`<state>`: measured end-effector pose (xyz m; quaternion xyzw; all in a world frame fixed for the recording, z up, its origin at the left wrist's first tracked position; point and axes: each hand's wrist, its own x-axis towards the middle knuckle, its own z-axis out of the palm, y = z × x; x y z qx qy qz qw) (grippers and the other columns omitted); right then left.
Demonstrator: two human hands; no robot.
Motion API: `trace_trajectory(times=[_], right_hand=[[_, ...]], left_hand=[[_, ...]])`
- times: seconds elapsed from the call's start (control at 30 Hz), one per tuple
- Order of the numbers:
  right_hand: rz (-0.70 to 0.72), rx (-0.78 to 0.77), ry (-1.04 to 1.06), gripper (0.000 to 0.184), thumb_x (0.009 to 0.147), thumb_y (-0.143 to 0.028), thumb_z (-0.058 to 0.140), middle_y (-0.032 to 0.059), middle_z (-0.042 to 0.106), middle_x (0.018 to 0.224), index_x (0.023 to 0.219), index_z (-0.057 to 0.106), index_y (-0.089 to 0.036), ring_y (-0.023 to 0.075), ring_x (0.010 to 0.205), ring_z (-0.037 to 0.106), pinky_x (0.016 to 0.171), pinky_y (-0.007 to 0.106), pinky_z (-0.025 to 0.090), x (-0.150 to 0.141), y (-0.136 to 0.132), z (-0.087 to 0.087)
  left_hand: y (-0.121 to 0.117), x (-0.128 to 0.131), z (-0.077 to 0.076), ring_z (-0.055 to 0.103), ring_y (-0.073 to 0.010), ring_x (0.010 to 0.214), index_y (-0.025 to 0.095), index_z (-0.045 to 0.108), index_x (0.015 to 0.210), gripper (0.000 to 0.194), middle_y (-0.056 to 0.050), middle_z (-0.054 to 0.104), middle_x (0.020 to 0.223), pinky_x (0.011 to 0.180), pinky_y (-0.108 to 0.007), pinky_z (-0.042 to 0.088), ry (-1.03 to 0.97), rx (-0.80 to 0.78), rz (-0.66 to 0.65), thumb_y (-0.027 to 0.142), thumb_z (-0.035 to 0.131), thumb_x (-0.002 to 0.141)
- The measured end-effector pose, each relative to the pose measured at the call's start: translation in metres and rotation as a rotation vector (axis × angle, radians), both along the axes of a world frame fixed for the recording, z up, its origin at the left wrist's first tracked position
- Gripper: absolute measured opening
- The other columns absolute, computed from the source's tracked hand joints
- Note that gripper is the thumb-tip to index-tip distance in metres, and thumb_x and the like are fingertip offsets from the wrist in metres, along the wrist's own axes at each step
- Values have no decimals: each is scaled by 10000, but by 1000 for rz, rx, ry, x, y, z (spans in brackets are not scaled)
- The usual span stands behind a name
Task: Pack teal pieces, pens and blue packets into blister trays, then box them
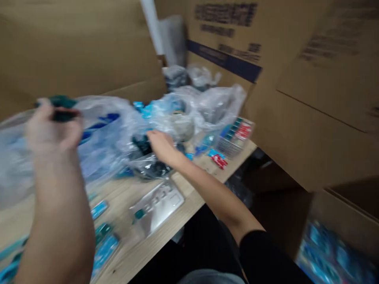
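Note:
At the left, my left hand (53,128) is raised with its fingers curled round a dark green piece (62,103); blur hides what kind of piece it is. My right hand (162,145) reaches into an open clear plastic bag (151,167) of dark green pieces (142,145). Its fingertips are down among them, too hidden to show whether they grip one. Below the right hand, a clear plastic blister tray (161,205) lies on the wooden table (189,215), with one small green piece at its left end.
Large clear bags (109,157) with blue pieces crowd the table's back. A small basket (231,144) and a red-and-blue card (218,159) sit near the right corner. Blue-carded packs (105,252) lie at front left. Tall cardboard boxes (296,130) stand around; an open box (331,252) holds blue packs.

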<state>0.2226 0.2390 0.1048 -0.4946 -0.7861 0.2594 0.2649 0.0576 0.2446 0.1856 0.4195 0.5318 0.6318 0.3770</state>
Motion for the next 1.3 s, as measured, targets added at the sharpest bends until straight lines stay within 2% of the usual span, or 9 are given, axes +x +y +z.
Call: trace_trajectory(times=[0.07,0.13,0.27,0.37,0.47,0.67,1.03,1.2,1.3], right_hand=[[33,53,-169,188,909,-118,521,153,566,1254,1040,657,-121,260,1005,644,871,402,516,-12,6,9],[9,139,-215,260,871,-135,588,182,532,1292,1125,637,-111,293,1015,641,858,411,516,-10,8,16],[96,191,217,246,890,-146,556,121,639,1120,1108,669,-148,210,974,639,872,369,521,7,-17,22],[364,-36,568,280,896,-223,578,55,672,1045,1166,652,-209,142,882,657,786,292,557,13,-54,19],[463,-154,698,364,849,-235,665,33,669,1119,1210,632,-268,111,837,655,764,257,567,14,-83,16],[373,-33,721,172,833,-164,668,31,705,950,988,700,-233,139,894,651,770,263,562,11,-106,3],[266,-724,1334,55,789,-210,730,-43,701,748,817,686,-225,61,570,647,549,176,566,-22,-135,-12],[54,-815,1477,90,715,-205,801,-68,731,734,730,713,-219,28,531,654,506,90,530,1,-133,-15],[-36,-863,1485,107,704,-217,811,-64,743,720,770,730,-238,41,576,686,553,84,542,13,-135,-15]], left_hand=[[-12,-18,-1,544,-53,736,215,459,634,337,76,539,574,710,-150,472,-304,30,99,116,439,956],[-29,-19,-10,502,-19,600,190,529,672,322,74,587,620,670,-139,473,-499,-47,-17,83,435,961],[-80,-4,-41,587,-28,621,159,650,769,75,31,671,730,631,-141,517,-608,-49,-221,107,686,809],[-115,4,-58,637,-56,653,174,699,823,255,17,706,787,616,-136,538,-587,-44,-341,165,856,622],[-136,6,-67,654,-65,700,241,713,891,251,32,717,831,644,-136,547,-486,-6,-372,211,832,671],[-161,11,-77,643,-52,869,274,719,919,252,47,692,900,803,-99,509,-21,58,-191,101,758,740],[-174,27,-79,568,-21,500,234,650,763,192,70,662,699,509,-101,525,-880,-62,-180,185,819,686],[-174,-18,-74,520,59,526,173,591,671,393,95,624,672,497,40,413,-816,192,217,88,918,470],[-182,-22,-78,496,-10,528,230,643,673,298,95,630,657,433,-88,446,-524,212,266,236,909,538]])
